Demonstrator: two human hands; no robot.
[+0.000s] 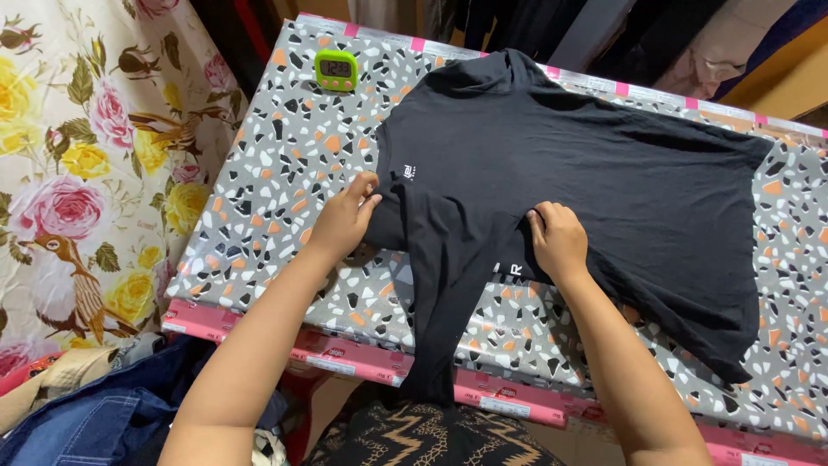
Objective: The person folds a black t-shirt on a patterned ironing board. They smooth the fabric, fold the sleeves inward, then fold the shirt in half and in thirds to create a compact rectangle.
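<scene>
So there's a speckled desk (pixel 285 164) with a black shirt (pixel 604 181) spread across its middle, long axis running left to right, one sleeve hanging over the near edge. Both hands sit on the shirt's near side: left hand (pixel 345 220) pinching the fabric's left edge, right hand (pixel 559 242) gripping a fold mid-shirt. Green timer (pixel 336 69) at the far-left corner.

Black shirt (pixel 552 173) spread flat, partly folded.
</scene>
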